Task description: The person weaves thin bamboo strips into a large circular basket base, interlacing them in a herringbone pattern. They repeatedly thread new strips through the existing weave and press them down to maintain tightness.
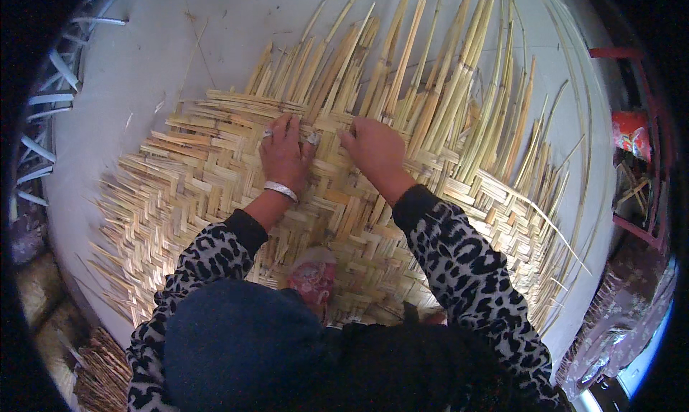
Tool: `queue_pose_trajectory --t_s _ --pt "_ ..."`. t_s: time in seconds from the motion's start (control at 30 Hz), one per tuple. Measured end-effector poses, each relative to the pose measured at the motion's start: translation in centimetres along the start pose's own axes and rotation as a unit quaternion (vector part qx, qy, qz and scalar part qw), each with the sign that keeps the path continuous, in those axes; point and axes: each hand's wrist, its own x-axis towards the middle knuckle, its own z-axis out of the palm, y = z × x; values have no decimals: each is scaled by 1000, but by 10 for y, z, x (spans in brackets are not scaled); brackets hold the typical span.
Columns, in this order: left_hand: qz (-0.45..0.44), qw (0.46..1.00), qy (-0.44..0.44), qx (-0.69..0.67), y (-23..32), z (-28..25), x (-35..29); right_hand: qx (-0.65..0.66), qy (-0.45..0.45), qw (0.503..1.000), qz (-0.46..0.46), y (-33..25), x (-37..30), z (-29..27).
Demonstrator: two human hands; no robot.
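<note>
A half-woven mat [215,175] of pale split reed strips lies on the floor beneath both hands. Its far edge bristles with loose reed strips [438,82] that stick out away from me. My left hand [286,157] lies flat on the weave near that edge, fingers apart, with bands on a finger and the thumb and a silver bracelet at the wrist. Just to its right, my right hand [377,150] is closed with knuckles up, pressed to the weave by the strip ends. Whatever its fingers grip is hidden underneath.
A pink patterned shoe [313,279] rests on the mat below my hands. Thin sticks [104,372] are bundled at the lower left. Pale curved bars [54,96] line the left side. A dark red frame [646,229] and patterned cloth [621,311] are at the right.
</note>
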Motion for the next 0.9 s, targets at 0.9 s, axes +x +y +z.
queue_pose_trajectory --t_s 0.9 --pt "46 990 -49 127 -3 7 -18 -210 -275 934 -88 236 -274 -180"
